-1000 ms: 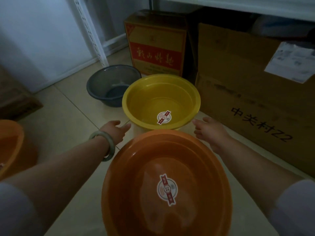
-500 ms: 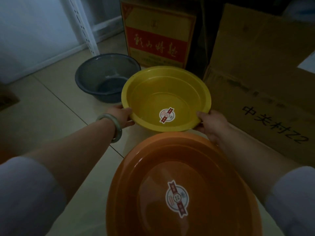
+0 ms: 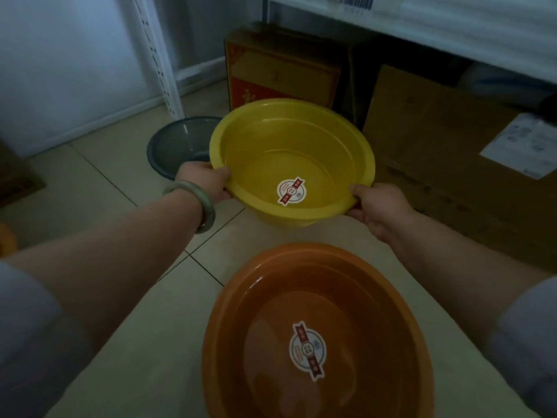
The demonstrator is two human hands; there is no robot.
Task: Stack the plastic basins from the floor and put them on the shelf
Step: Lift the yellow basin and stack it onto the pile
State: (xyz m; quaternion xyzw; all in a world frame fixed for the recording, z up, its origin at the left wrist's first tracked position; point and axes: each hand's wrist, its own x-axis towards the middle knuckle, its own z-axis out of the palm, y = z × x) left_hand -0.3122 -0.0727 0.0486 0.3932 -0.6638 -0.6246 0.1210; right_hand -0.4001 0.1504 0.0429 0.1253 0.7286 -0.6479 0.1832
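1. The yellow basin (image 3: 292, 159) is held clear of the floor (image 3: 99, 182), between the two hands, tipped a little toward the camera so that the round sticker on its bottom shows.
2. The left hand (image 3: 205, 184) is clenched on the rim at the basin's near-left side, with a pale bangle (image 3: 197, 203) on its wrist; the right hand (image 3: 378, 208) grips the rim at the near-right side, thumb over the lip.
3. The orange basin (image 3: 316, 330) sits on the floor nearest the camera, open side up and empty but for its own sticker. It looks the wider of the two, so it is probably the one the yellow basin is meant to nest in.
4. A grey basin (image 3: 177, 146) rests on the floor behind the left hand, partly hidden by the yellow one and near the white shelf upright (image 3: 156, 55).
5. Cardboard boxes (image 3: 446, 164) stand along the far edge of the floor, under a pale shelf board (image 3: 452, 28).
6. The basin looks like thin moulded plastic: light, smooth, and likely to flex if squeezed on one side only. The rolled rim is the firmest place to hold, and a grip at two opposite points, as now, should keep it level.
7. Smooth walls may wedge tight when nested; lowering it straight and centred seems wise.
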